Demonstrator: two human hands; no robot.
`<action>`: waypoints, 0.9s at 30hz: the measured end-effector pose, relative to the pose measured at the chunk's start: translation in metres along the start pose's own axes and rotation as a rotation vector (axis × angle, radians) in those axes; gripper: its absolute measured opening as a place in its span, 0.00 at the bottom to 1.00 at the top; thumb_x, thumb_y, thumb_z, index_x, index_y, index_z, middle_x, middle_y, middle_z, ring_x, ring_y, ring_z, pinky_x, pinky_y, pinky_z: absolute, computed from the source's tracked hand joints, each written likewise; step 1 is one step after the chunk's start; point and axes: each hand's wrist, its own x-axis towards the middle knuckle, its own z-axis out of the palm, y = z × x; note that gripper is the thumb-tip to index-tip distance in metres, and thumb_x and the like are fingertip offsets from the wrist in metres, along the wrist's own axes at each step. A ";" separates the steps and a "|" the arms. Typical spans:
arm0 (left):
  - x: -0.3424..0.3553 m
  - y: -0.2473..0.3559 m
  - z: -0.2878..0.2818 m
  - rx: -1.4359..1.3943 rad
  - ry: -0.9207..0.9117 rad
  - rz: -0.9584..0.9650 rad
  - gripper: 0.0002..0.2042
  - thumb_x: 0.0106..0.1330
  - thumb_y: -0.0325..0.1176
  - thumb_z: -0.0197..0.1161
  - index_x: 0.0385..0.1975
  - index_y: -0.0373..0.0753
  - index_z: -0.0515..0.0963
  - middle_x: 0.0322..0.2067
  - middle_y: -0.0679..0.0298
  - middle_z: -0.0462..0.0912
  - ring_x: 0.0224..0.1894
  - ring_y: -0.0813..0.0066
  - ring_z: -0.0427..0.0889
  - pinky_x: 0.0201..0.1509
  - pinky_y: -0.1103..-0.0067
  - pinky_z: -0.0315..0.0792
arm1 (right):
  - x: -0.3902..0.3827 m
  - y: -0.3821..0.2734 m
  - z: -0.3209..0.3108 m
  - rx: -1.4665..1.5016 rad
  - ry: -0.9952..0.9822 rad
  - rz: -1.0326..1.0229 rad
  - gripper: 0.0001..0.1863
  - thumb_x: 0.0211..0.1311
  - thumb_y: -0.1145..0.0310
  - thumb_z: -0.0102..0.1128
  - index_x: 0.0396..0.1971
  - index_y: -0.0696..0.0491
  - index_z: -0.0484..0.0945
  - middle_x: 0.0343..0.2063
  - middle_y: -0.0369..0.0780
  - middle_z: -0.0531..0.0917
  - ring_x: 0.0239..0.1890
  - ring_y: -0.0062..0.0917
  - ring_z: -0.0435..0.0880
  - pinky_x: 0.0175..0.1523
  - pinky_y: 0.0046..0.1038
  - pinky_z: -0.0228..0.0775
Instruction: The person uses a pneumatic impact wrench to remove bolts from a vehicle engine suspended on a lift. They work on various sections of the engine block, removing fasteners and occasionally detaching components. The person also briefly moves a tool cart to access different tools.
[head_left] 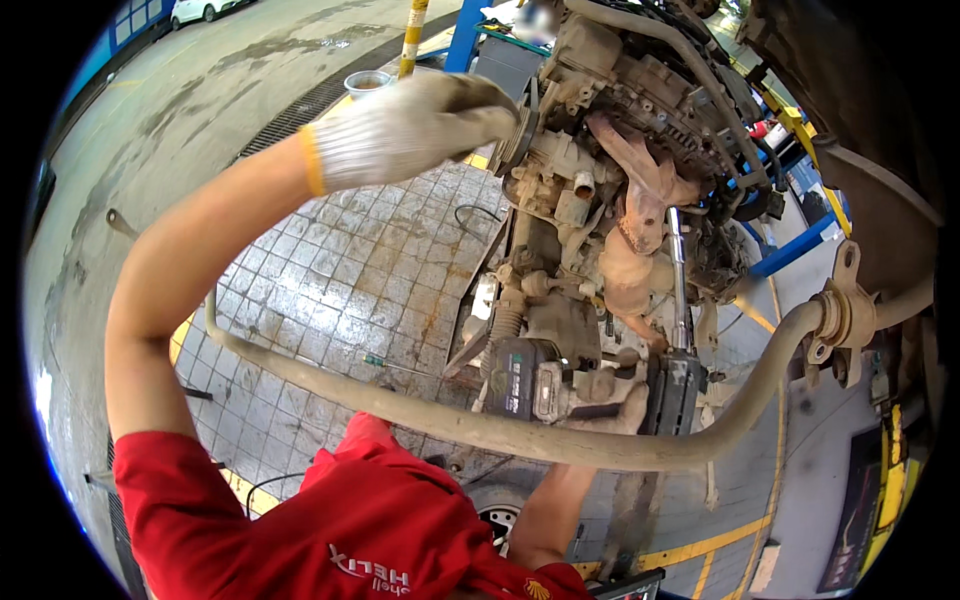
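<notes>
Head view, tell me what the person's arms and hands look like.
The left hand wears a white knitted glove with a yellow cuff edge. The right hand is partly hidden, so a glove is hard to confirm. Red short sleeves leave both forearms bare.

A red shirt (330, 510) bears white lettering (370, 568) and a yellow emblem (538, 589). Pale markings line the black battery (513, 380). A dark sign (850, 510), right, carries pale lettering.
</notes>
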 end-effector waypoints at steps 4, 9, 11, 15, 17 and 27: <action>-0.063 0.036 -0.024 -0.119 0.026 0.020 0.23 0.76 0.49 0.57 0.56 0.34 0.78 0.37 0.61 0.84 0.31 0.82 0.76 0.35 0.83 0.72 | -0.038 -0.031 -0.105 0.076 -0.127 -0.117 0.31 0.69 0.48 0.59 0.65 0.51 0.68 0.33 0.37 0.72 0.31 0.26 0.67 0.42 0.30 0.64; -0.190 0.022 -0.014 -0.311 -0.002 0.265 0.19 0.70 0.41 0.63 0.56 0.37 0.77 0.39 0.58 0.85 0.33 0.76 0.82 0.36 0.80 0.76 | -0.064 -0.040 -0.038 -0.353 0.547 -0.222 0.31 0.67 0.48 0.57 0.64 0.49 0.67 0.47 0.37 0.78 0.42 0.27 0.78 0.52 0.37 0.77; -0.205 0.022 0.002 -0.317 -0.281 0.435 0.17 0.67 0.40 0.65 0.52 0.40 0.80 0.37 0.60 0.86 0.32 0.74 0.85 0.35 0.78 0.79 | -0.085 -0.053 -0.037 -0.119 0.424 -0.179 0.31 0.65 0.51 0.64 0.64 0.48 0.69 0.50 0.36 0.78 0.38 0.23 0.76 0.49 0.34 0.76; -0.204 0.033 0.080 -0.530 -0.614 0.491 0.08 0.66 0.36 0.69 0.41 0.42 0.86 0.24 0.67 0.86 0.22 0.74 0.83 0.27 0.77 0.78 | -0.122 -0.064 -0.047 -0.310 0.341 -0.322 0.28 0.67 0.55 0.66 0.63 0.47 0.70 0.53 0.35 0.75 0.26 0.13 0.71 0.31 0.23 0.66; -0.200 0.032 0.126 -0.493 -0.824 0.211 0.10 0.68 0.34 0.67 0.44 0.38 0.84 0.31 0.63 0.87 0.29 0.74 0.85 0.34 0.76 0.79 | -0.145 -0.070 -0.024 -0.371 0.488 -0.425 0.24 0.68 0.57 0.64 0.58 0.52 0.72 0.43 0.36 0.80 0.25 0.15 0.73 0.31 0.22 0.67; -0.197 -0.052 0.283 -0.646 -0.951 -0.212 0.09 0.77 0.32 0.56 0.48 0.37 0.80 0.23 0.78 0.68 0.22 0.91 0.61 0.24 0.86 0.55 | -0.325 -0.100 -0.007 -1.490 1.130 -0.435 0.18 0.68 0.67 0.61 0.57 0.52 0.78 0.48 0.39 0.85 0.50 0.29 0.84 0.54 0.32 0.77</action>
